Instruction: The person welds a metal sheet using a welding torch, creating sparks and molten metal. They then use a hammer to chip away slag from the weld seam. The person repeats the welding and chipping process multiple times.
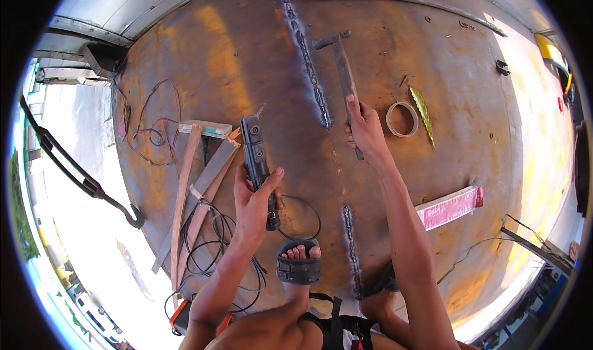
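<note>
My left hand (252,205) is closed around a black welding electrode holder (254,146), held upright left of centre, with a short thin stub showing at its top end. In my right hand (365,130) is a hammer (343,66), gripped by its flat handle with the head pointing away from me. Between the two tools a weld bead (302,44) runs over the rusty metal plate (265,59), with whitish marks along its sides. A nearer bead (348,232) continues toward my feet. The hammer head is just right of the far bead, apparently above the plate.
Wooden strips (187,195) and coiled black cable (216,226) lie at left, near thin reddish wire (175,103). Right of my hand are a tape-like ring (388,120) and a green leaf (422,115). A pink-and-white packet (451,208) lies nearer. My sandalled foot (299,262) stands below.
</note>
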The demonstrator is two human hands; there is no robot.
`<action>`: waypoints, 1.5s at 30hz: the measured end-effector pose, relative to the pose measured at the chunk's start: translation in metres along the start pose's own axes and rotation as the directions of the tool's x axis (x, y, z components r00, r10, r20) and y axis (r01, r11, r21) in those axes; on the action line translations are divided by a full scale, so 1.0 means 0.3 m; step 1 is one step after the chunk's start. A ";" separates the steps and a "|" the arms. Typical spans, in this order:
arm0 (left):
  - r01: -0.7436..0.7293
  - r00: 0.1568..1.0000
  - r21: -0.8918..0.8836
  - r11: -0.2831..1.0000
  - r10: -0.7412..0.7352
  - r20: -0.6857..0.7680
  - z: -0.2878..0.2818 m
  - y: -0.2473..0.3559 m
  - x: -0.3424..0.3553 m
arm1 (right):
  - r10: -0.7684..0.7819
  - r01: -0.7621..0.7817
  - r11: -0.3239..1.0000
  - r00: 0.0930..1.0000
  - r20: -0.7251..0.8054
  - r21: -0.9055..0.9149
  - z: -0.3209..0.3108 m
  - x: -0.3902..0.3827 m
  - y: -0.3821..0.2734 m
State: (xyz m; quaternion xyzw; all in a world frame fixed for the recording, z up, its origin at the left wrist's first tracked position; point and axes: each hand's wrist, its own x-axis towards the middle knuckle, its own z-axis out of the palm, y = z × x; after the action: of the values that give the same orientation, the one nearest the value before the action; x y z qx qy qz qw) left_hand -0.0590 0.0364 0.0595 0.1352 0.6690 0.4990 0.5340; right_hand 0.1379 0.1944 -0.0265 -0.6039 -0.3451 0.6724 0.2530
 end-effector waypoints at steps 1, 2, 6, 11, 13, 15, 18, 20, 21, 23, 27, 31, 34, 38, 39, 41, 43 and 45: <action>0.001 1.000 0.006 1.000 -0.001 -0.002 0.004 -0.005 0.001 | -0.055 0.057 0.998 0.997 -0.049 0.040 -0.001 -0.007 -0.001; 0.003 1.000 0.008 1.000 -0.003 0.004 0.011 -0.008 0.003 | -0.108 0.116 0.990 0.989 -0.099 0.077 0.007 -0.014 0.002; 0.007 0.999 0.010 1.000 -0.008 0.031 0.035 -0.007 0.017 | -0.309 0.276 0.943 0.934 -0.179 -0.187 0.011 0.022 0.090; 0.043 0.999 0.047 0.998 -0.044 0.014 -0.017 -0.020 0.005 | -0.050 0.052 0.991 0.999 0.022 -0.126 0.017 -0.058 0.014; 0.013 1.000 0.044 0.999 -0.014 0.004 -0.010 -0.016 0.006 | -0.171 0.162 0.982 0.980 -0.103 -0.094 0.045 -0.060 0.032; -0.007 1.000 0.038 0.999 0.007 0.003 0.011 -0.018 0.011 | -0.262 0.261 0.965 0.934 -0.243 -0.038 0.064 -0.038 0.075; -0.025 1.000 0.072 0.997 0.026 -0.009 0.006 -0.014 0.015 | 0.040 -0.044 0.998 0.996 0.083 0.040 0.019 -0.029 0.030; -0.035 0.999 0.104 0.994 0.036 -0.007 -0.003 -0.018 0.021 | 0.023 -0.024 0.996 1.000 0.004 0.087 -0.004 -0.026 -0.021; -0.042 0.999 0.115 0.992 0.042 0.000 -0.008 -0.021 0.025 | 0.017 -0.013 0.994 0.999 -0.035 0.110 -0.004 -0.023 -0.035; -0.042 0.999 0.123 0.991 0.042 0.007 0.002 -0.025 0.029 | -0.109 0.132 0.978 0.983 -0.146 0.159 0.007 -0.019 -0.017; -0.023 1.000 0.086 0.996 0.023 0.003 0.031 -0.026 0.045 | -0.240 0.179 0.892 0.966 -0.100 -0.416 -0.013 0.090 0.109; -0.043 0.999 0.064 0.997 0.043 -0.001 -0.004 -0.023 0.044 | -0.116 0.109 0.987 0.992 -0.049 -0.119 0.032 0.029 -0.064; -0.033 0.999 0.046 0.998 0.033 -0.010 0.023 -0.008 0.039 | -0.204 0.190 0.976 0.969 -0.137 -0.108 0.040 0.055 -0.034; -0.029 0.999 0.046 0.999 0.029 -0.017 -0.010 -0.013 0.047 | -0.024 0.039 0.985 0.995 0.092 -0.166 0.048 0.082 -0.073; -0.032 0.999 0.053 0.998 0.033 -0.019 -0.018 -0.015 0.048 | 0.042 -0.018 0.991 0.982 0.183 -0.135 0.054 0.077 -0.105; -0.027 0.999 0.060 0.998 0.029 -0.027 -0.018 -0.023 0.045 | -0.100 0.100 0.995 0.992 0.077 0.004 0.111 0.056 -0.135; -0.028 0.999 0.060 0.998 0.030 -0.029 -0.003 -0.011 0.047 | -0.237 0.242 0.969 0.967 -0.097 0.046 0.147 0.066 -0.137; -0.022 0.999 0.050 0.999 0.023 -0.023 0.009 -0.003 0.052 | -0.383 0.398 0.917 0.874 -0.297 -0.011 0.166 0.137 -0.133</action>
State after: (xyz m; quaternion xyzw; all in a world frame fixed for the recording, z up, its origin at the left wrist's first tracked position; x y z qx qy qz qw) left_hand -0.0627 0.0486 0.0499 0.1499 0.6858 0.4899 0.5168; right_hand 0.0800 0.2431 -0.0203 -0.6082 -0.4013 0.5188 0.4471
